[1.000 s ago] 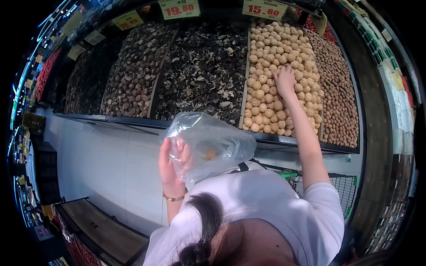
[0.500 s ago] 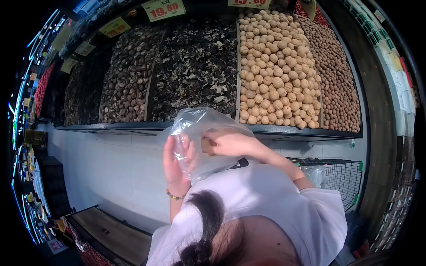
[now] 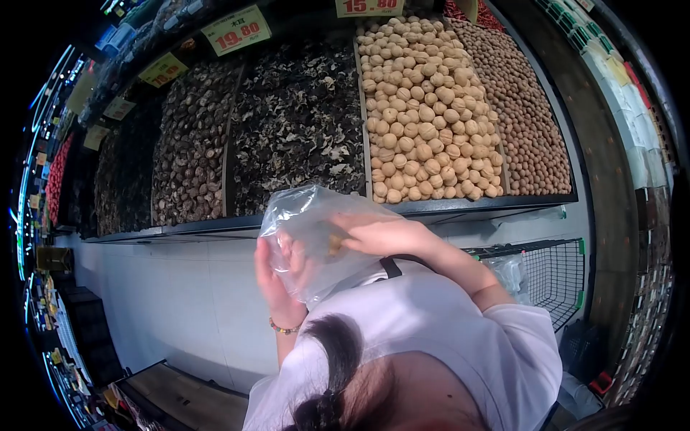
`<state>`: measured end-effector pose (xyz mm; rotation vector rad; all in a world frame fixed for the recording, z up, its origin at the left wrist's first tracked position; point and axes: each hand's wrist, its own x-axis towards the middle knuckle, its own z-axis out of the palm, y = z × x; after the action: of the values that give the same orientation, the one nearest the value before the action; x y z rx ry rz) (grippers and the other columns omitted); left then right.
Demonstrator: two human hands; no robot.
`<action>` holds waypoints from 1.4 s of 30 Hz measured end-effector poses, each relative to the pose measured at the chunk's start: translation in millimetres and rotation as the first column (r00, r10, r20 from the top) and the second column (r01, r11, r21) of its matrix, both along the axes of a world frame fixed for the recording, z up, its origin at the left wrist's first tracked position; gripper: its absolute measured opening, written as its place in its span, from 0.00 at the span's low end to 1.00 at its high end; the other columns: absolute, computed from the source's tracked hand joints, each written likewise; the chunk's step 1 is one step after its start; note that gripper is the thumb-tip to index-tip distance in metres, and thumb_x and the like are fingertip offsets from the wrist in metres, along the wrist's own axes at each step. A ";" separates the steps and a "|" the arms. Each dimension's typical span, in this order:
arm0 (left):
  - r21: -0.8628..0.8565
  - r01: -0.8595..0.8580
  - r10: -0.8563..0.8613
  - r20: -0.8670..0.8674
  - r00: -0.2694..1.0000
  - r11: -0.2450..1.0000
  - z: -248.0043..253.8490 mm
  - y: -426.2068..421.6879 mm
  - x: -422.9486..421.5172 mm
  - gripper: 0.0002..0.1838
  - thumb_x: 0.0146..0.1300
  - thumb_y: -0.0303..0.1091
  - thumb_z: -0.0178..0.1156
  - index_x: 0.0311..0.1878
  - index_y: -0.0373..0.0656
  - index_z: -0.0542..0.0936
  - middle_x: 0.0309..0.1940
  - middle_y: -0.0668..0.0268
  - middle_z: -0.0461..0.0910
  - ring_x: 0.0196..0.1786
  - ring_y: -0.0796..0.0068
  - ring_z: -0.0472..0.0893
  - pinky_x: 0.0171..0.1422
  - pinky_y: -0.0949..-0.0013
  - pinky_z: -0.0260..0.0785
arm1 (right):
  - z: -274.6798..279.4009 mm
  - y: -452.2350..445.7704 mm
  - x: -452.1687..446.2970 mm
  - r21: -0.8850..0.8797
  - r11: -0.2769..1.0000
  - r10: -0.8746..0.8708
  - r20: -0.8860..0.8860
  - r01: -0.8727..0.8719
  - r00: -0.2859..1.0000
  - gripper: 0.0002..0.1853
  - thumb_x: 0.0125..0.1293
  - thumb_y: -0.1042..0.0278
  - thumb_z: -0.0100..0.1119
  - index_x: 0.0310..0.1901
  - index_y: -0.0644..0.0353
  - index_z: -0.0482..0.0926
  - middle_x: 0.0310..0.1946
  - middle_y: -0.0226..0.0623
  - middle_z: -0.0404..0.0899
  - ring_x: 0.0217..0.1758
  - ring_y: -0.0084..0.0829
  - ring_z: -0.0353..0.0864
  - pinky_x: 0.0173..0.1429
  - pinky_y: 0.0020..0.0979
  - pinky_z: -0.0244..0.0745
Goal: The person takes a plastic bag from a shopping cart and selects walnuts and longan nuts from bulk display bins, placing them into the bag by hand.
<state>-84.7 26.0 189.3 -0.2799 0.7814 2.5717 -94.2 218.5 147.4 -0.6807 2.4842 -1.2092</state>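
A clear plastic bag point(image 3: 309, 208) is held in front of my chest. My left hand point(image 3: 282, 269), with a beaded bracelet at the wrist, grips the bag from its left side. My right hand point(image 3: 359, 231) reaches into the bag from the right, and its fingertips are blurred behind the plastic. Tan walnuts point(image 3: 335, 244) show dimly inside, beside those fingers; whether the fingers hold any I cannot make out. Beyond the bag lies a bin heaped with walnuts point(image 3: 424, 115).
Left of the walnuts are bins of black fungus point(image 3: 298, 122) and dried mushrooms point(image 3: 190, 144); small brown nuts point(image 3: 514, 108) lie to the right. A wire cart point(image 3: 553, 276) stands at the right, a wooden-topped stand point(image 3: 180, 399) at lower left. Price signs point(image 3: 237, 30) line the back.
My right hand has left the walnut bin and come back into the bag. My left hand still holds the bag. The view has shifted, so the bins sit further left.
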 end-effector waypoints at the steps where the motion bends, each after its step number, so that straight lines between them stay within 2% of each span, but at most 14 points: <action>1: 0.010 -0.021 0.021 0.005 1.000 1.000 -0.1 0.0 -0.9 0.16 0.69 0.47 0.40 0.29 0.47 0.63 0.12 0.74 0.57 0.09 0.82 0.52 0.11 0.77 0.44 | 11.0 11.6 0.0 -0.106 0.994 0.012 0.019 -0.009 1.000 0.22 0.60 0.71 0.49 0.58 0.60 0.66 0.54 0.46 0.69 0.55 0.42 0.73 0.54 0.35 0.71; 4: 0.070 -0.025 0.025 0.008 1.000 0.997 -1.9 -2.5 -1.4 0.17 0.69 0.47 0.40 0.30 0.46 0.64 0.14 0.74 0.58 0.11 0.83 0.53 0.12 0.78 0.46 | 46.7 54.5 -2.3 -0.467 0.882 0.029 0.181 0.060 0.983 0.18 0.64 0.65 0.51 0.54 0.58 0.71 0.49 0.35 0.75 0.50 0.28 0.76 0.53 0.30 0.73; 5: 0.113 0.013 -0.012 -0.006 1.000 0.993 -3.6 -3.2 -0.8 0.18 0.69 0.48 0.39 0.30 0.45 0.65 0.15 0.74 0.59 0.13 0.83 0.54 0.13 0.79 0.47 | 57.7 69.8 -4.9 -0.464 0.857 -0.102 0.273 0.224 0.957 0.16 0.63 0.65 0.52 0.52 0.59 0.73 0.49 0.33 0.75 0.49 0.25 0.76 0.51 0.28 0.72; 6: 0.159 0.050 -0.047 -0.023 0.999 0.986 -5.5 -2.9 -0.1 0.19 0.69 0.49 0.39 0.31 0.44 0.65 0.17 0.73 0.60 0.14 0.83 0.55 0.14 0.80 0.47 | 49.8 83.3 -14.3 -0.456 0.830 -0.313 0.098 0.322 0.945 0.16 0.63 0.66 0.52 0.52 0.59 0.73 0.49 0.33 0.76 0.48 0.24 0.76 0.49 0.28 0.73; 8: 0.100 0.077 -0.070 -0.073 0.995 0.992 -7.8 -1.9 1.9 0.19 0.69 0.49 0.39 0.31 0.44 0.65 0.17 0.73 0.60 0.15 0.83 0.55 0.14 0.80 0.47 | 18.7 113.5 -36.8 -0.206 0.729 -0.684 -0.218 0.653 0.696 0.19 0.61 0.69 0.52 0.55 0.60 0.70 0.52 0.36 0.72 0.53 0.30 0.73 0.52 0.30 0.71; 9: 0.069 0.087 -0.080 -0.098 0.992 0.994 -9.0 -2.0 2.6 0.19 0.69 0.49 0.39 0.31 0.44 0.66 0.17 0.73 0.60 0.15 0.84 0.55 0.14 0.80 0.47 | -12.6 134.6 -47.6 0.053 0.633 -0.637 -0.531 0.772 0.559 0.23 0.60 0.68 0.53 0.58 0.59 0.66 0.57 0.41 0.67 0.58 0.38 0.68 0.55 0.36 0.69; 12: 0.109 0.162 -0.142 -0.169 0.975 0.981 -18.9 -10.1 1.6 0.19 0.69 0.49 0.39 0.30 0.44 0.66 0.18 0.74 0.60 0.16 0.84 0.56 0.15 0.80 0.47 | -81.4 169.2 -70.9 0.105 0.502 -0.551 -0.726 0.858 0.411 0.26 0.58 0.67 0.55 0.59 0.59 0.63 0.56 0.41 0.66 0.58 0.45 0.66 0.54 0.40 0.71; 15: 0.069 0.129 -0.120 -0.128 0.985 0.989 -19.5 -13.2 4.6 0.18 0.69 0.48 0.39 0.31 0.44 0.67 0.19 0.74 0.61 0.17 0.85 0.58 0.16 0.81 0.50 | -91.9 171.7 -72.9 0.370 0.455 -0.538 -0.611 0.810 0.581 0.28 0.55 0.68 0.56 0.60 0.57 0.62 0.58 0.44 0.64 0.58 0.48 0.66 0.53 0.40 0.71; 25: -0.028 0.023 -0.024 -0.036 0.999 0.999 -14.4 -8.7 14.2 0.15 0.69 0.45 0.41 0.34 0.44 0.69 0.25 0.75 0.65 0.25 0.87 0.64 0.22 0.81 0.57 | -104.2 186.8 -117.8 0.593 0.447 -0.577 -0.380 0.669 0.723 0.33 0.45 0.73 0.60 0.57 0.54 0.63 0.49 0.49 0.64 0.51 0.47 0.71 0.47 0.41 0.74; 35: -0.093 0.077 -0.079 -0.018 0.997 0.993 -1.7 3.2 18.8 0.17 0.69 0.48 0.40 0.31 0.45 0.67 0.17 0.74 0.61 0.16 0.86 0.57 0.17 0.81 0.47 | -91.3 178.4 -103.3 0.127 0.574 -0.650 -0.532 0.809 0.544 0.20 0.58 0.76 0.50 0.53 0.57 0.65 0.49 0.47 0.64 0.50 0.47 0.70 0.47 0.43 0.71; 38: -0.085 0.115 -0.121 -0.063 0.991 0.990 -3.3 5.5 17.0 0.17 0.69 0.48 0.40 0.31 0.46 0.66 0.16 0.74 0.61 0.16 0.86 0.57 0.16 0.81 0.47 | -59.3 163.0 -94.3 -0.270 0.597 -0.750 -0.521 0.755 0.407 0.19 0.60 0.75 0.48 0.55 0.59 0.64 0.52 0.50 0.64 0.50 0.46 0.71 0.48 0.40 0.71; 39: -0.079 0.131 -0.137 -0.081 0.987 0.988 -3.8 6.7 15.7 0.18 0.69 0.48 0.40 0.31 0.46 0.66 0.16 0.74 0.61 0.16 0.86 0.57 0.17 0.81 0.47 | -44.2 155.8 -88.9 -0.321 0.625 -0.700 -0.635 0.712 0.328 0.18 0.63 0.73 0.47 0.55 0.61 0.63 0.50 0.45 0.68 0.44 0.37 0.75 0.42 0.33 0.74; 40: -0.076 0.133 -0.138 -0.072 0.988 0.988 -3.5 8.3 14.4 0.18 0.69 0.48 0.40 0.31 0.46 0.66 0.16 0.74 0.61 0.16 0.86 0.57 0.17 0.81 0.47 | -17.2 142.9 -73.0 -0.491 0.610 -0.791 -0.334 0.621 0.513 0.18 0.63 0.73 0.47 0.55 0.60 0.63 0.48 0.43 0.69 0.41 0.33 0.76 0.40 0.30 0.73; 42: -0.072 0.138 -0.142 -0.049 0.989 0.988 -3.6 12.4 13.1 0.18 0.69 0.48 0.39 0.31 0.46 0.67 0.16 0.74 0.60 0.16 0.86 0.57 0.17 0.80 0.47 | 35.1 114.1 -29.7 -0.767 0.374 -0.543 0.274 0.521 0.794 0.18 0.63 0.71 0.48 0.55 0.60 0.63 0.44 0.40 0.72 0.36 0.26 0.77 0.35 0.24 0.73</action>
<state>-71.6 38.3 185.7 -0.1706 0.8784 2.4327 -123.9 332.5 182.5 0.0292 2.0635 -2.7086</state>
